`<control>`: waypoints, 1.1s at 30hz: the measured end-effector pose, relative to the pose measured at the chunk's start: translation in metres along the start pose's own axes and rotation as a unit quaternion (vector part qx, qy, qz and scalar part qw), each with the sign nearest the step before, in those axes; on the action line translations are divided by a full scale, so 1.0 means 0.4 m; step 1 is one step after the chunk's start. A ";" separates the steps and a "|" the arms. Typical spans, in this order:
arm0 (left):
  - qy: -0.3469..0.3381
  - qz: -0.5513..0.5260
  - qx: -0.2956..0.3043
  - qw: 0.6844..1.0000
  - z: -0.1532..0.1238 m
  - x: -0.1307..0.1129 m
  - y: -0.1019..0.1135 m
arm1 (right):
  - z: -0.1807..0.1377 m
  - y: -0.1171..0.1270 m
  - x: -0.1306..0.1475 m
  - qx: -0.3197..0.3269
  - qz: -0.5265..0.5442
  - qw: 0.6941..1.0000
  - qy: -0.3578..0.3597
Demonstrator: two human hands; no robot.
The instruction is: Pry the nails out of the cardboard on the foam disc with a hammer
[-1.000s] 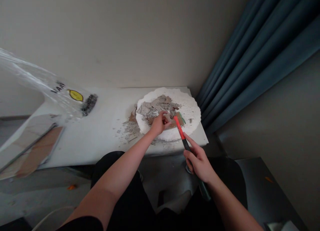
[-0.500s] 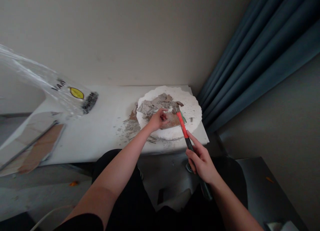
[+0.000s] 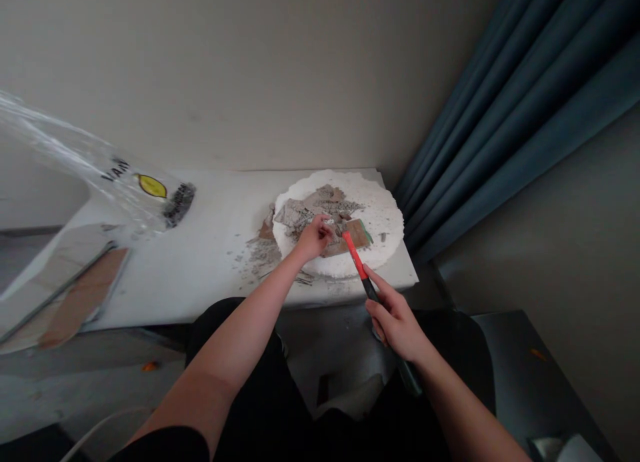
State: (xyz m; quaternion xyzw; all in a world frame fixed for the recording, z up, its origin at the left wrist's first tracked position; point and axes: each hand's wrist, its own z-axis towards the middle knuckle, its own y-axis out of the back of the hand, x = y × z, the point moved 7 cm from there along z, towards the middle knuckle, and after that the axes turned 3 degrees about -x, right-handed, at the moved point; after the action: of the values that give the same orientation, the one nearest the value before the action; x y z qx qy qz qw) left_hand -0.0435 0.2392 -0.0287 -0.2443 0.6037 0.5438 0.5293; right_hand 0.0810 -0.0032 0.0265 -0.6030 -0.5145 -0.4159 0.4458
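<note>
My right hand (image 3: 397, 319) grips a hammer (image 3: 354, 254) by its red and black handle. The hammer's head end lies over a brown flat piece (image 3: 359, 234) with a green edge, and its outline there is hard to see. My left hand (image 3: 315, 237) is closed with curled fingers at the left end of this piece; what the fingers hold, if anything, is hidden. Under both lies a white, scallop-edged board (image 3: 387, 205). Grey-brown broken fragments (image 3: 325, 199) and crumbs cover its left and middle parts, beside and beyond my left hand.
The board rests on a white table (image 3: 210, 262), near its right end. Crumbs (image 3: 265, 252) spill left of it. A clear plastic bag (image 3: 150, 185) and brown strips (image 3: 85, 292) with a dark rod lie at left. A blue curtain (image 3: 480, 102) hangs at right.
The hammer has moved slightly left and towards me, with my right hand shifting along with it. More of the brown piece's right part shows. My left hand has barely moved.
</note>
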 end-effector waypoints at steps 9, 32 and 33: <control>-0.005 0.003 -0.020 1.000 -0.005 -0.013 0.006 | -0.001 -0.006 -0.005 -0.009 -0.001 1.000 -0.010; -0.094 0.300 0.001 0.949 0.061 -0.102 -0.051 | 0.028 0.046 0.006 -0.033 0.156 0.986 -0.053; -0.089 0.311 -0.002 0.946 0.067 -0.104 -0.059 | 0.029 0.045 0.003 -0.035 0.148 0.987 -0.054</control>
State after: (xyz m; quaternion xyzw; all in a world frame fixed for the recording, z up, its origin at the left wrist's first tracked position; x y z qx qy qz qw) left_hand 0.0003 0.2454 0.0036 0.0043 0.5993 0.7019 0.3848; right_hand 0.0997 0.0069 0.0228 -0.7093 -0.4280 -0.3301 0.4526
